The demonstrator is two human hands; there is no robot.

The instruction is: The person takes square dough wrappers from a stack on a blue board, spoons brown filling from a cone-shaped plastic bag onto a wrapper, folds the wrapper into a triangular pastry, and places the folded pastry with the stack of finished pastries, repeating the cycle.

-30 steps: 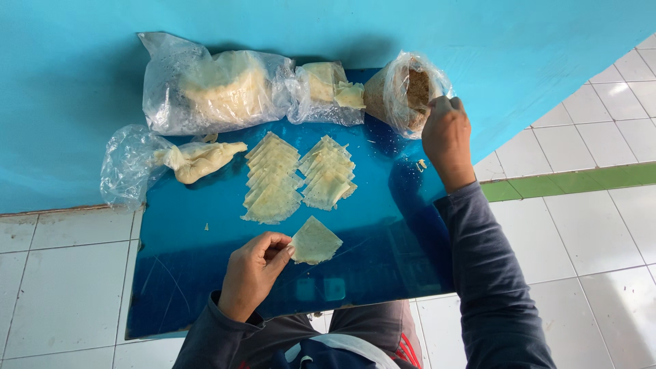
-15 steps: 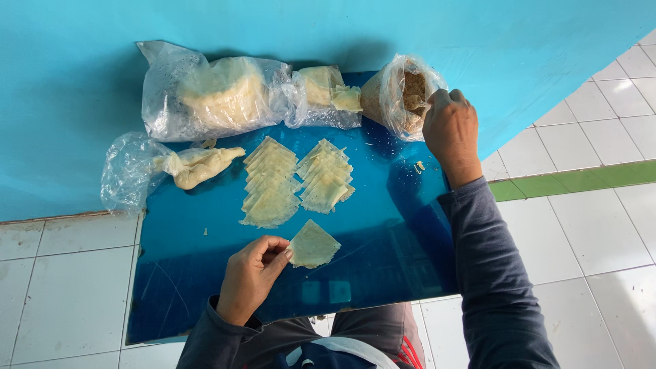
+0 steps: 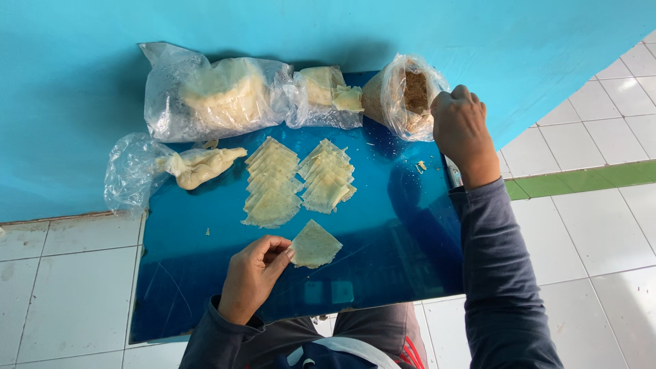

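My left hand (image 3: 254, 273) pinches the edge of a single pale square wrapper (image 3: 314, 244) that lies flat on the glossy blue board (image 3: 383, 232). My right hand (image 3: 462, 130) reaches to the back right, its fingers closed at the mouth of a clear plastic bag of brown filling (image 3: 404, 96); what the fingers hold is hidden. Two overlapping rows of folded wrappers (image 3: 272, 183) (image 3: 328, 176) lie in the middle of the board.
A large clear bag of stacked round wrappers (image 3: 217, 96) and a smaller bag of pale pieces (image 3: 326, 93) lie along the back edge. A half-open bag with dough (image 3: 178, 168) sits at the left. A blue wall stands behind; white floor tiles surround the board.
My right hand has shifted slightly at the mouth of the filling bag. The left hand stays on the single wrapper.
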